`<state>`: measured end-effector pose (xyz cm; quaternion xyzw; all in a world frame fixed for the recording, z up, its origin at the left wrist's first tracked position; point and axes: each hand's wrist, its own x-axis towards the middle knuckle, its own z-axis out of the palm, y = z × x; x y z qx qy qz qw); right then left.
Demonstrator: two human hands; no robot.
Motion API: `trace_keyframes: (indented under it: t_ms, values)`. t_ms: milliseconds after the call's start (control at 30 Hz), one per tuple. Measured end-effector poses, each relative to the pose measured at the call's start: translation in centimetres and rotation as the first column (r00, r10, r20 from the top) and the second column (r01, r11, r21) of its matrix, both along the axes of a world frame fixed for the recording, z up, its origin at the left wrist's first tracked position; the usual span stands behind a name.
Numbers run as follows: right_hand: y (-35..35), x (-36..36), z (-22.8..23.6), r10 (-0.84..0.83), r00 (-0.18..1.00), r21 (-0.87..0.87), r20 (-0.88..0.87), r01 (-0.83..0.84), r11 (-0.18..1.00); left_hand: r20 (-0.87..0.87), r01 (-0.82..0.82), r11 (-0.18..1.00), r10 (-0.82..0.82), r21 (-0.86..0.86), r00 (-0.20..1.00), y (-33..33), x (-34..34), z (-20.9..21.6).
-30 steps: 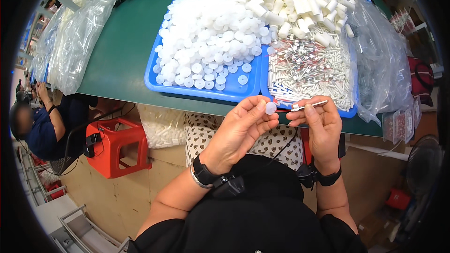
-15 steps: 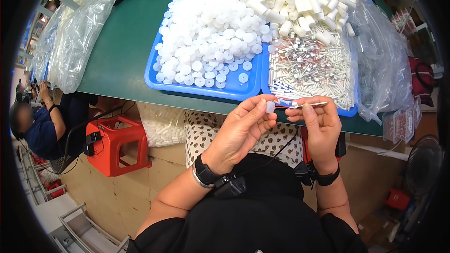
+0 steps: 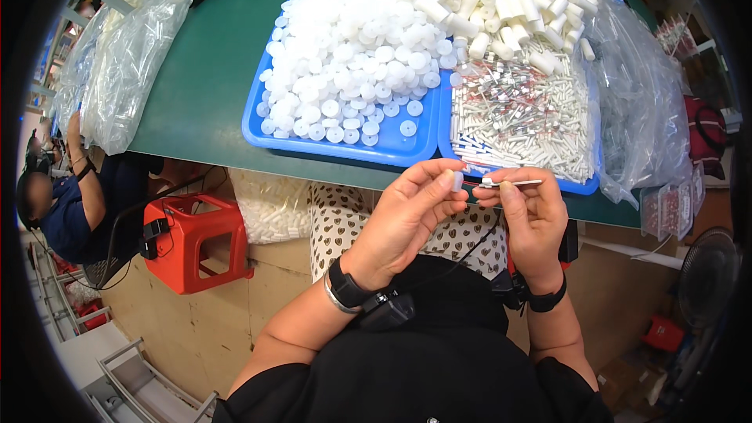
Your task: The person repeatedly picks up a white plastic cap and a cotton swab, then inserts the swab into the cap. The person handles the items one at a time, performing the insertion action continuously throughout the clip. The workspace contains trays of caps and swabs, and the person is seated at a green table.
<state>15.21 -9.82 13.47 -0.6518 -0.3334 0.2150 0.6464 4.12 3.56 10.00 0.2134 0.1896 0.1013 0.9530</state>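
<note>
A small round translucent white disc [image 3: 457, 181] is pinched between the thumb and fingers of my left hand [image 3: 403, 223]. Just to its right, my right hand [image 3: 535, 223] grips a thin white rod [image 3: 526, 182] that lies nearly level, its thicker white end pointing at the disc. A thin reddish line shows between disc and rod; whether they touch I cannot tell. Both hands are over my lap by the table's front edge. Beyond them, many like discs [image 3: 352, 55] fill a blue tray [image 3: 337, 154], and similar rods [image 3: 525, 129] with reddish wires fill another blue tray [image 3: 583, 186].
White foam-like cylinders [image 3: 501, 0] are heaped behind the rods. Clear plastic bags [image 3: 638, 102] flank the trays on the green table [image 3: 200, 70]. A red stool [image 3: 196, 243] stands at left, near a seated person [image 3: 78, 204]; a fan [image 3: 709, 274] is at right.
The disc has turned more edge-on and moved slightly right. My right hand has shifted a little left, bringing the rod's end closer. At far left, the other person's arm has risen.
</note>
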Motion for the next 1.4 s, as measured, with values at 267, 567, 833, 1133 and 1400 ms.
trace_keyframes:
  t_ms: [267,567,833,1133,1400]
  values:
    - [-0.3,0.4,-0.1,0.089,0.961,-0.236,0.263,-0.025,0.971,-0.018,0.009,1.0,-0.009,0.021,1.0,-0.1,-0.2,0.0]
    - [0.3,0.4,-0.3,0.182,0.716,-0.286,0.674,0.026,0.958,-0.001,0.015,1.0,-0.015,-0.021,1.0,-0.8,-0.2,-1.1]
    - [0.7,0.1,-1.2,0.186,0.746,-0.299,0.64,0.018,0.954,0.068,0.036,0.997,-0.032,-0.062,0.997,-0.9,0.0,-1.9]
    - [0.5,4.7,0.6,0.125,0.609,-0.339,0.783,0.25,0.907,-0.022,-0.029,0.998,0.03,0.058,0.999,0.2,-0.8,-1.0]
    - [0.4,8.2,-0.8,0.314,0.408,-0.467,0.857,0.356,0.81,-0.043,-0.008,0.997,0.011,0.081,0.999,-0.2,-0.5,-0.2]
